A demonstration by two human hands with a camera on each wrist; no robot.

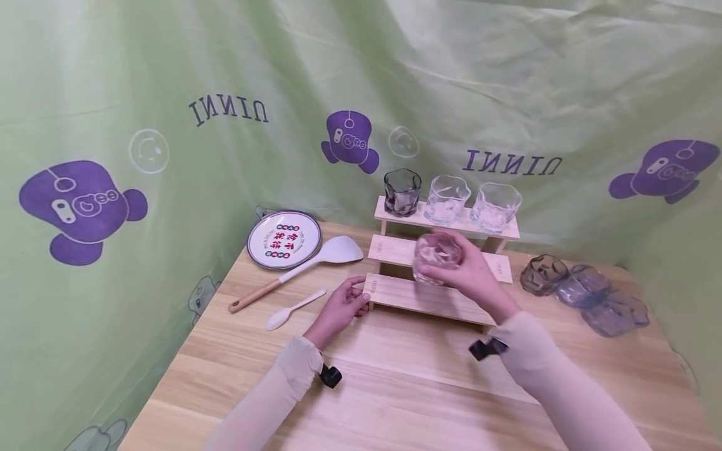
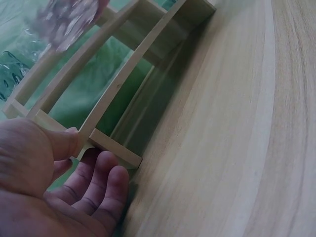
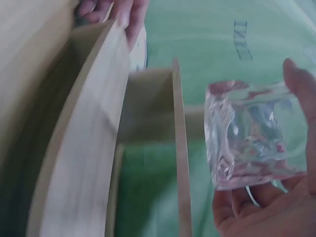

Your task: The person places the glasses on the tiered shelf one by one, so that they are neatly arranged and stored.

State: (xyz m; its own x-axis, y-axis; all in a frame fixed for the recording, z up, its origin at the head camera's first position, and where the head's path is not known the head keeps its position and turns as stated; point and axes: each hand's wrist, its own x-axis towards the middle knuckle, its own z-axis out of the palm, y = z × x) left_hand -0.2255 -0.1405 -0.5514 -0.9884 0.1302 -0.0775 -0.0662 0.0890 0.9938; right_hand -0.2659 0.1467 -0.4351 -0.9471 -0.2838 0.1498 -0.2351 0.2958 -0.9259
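A three-step wooden display stand [image 1: 429,294] stands on the table. My left hand [image 1: 341,307] grips the left end of its lowest step; in the left wrist view the thumb lies on the board's corner with the fingers curled by the end support. My right hand [image 1: 476,275] holds a clear, wavy glass tumbler [image 1: 435,258] in front of the middle step. In the right wrist view the tumbler [image 3: 252,136] is off the boards, between thumb and fingers. On the top step stand a dark grey glass [image 1: 402,194] and two clear glasses [image 1: 447,202], [image 1: 496,208] in a row.
At the right of the table are a brown glass [image 1: 544,274] and two bluish glasses [image 1: 583,286], [image 1: 616,314], close together. On the left lie a white plate [image 1: 262,241], a spatula with a wooden handle [image 1: 337,250] and a white spoon [image 1: 279,319]. A green curtain [image 1: 225,163] hangs behind.
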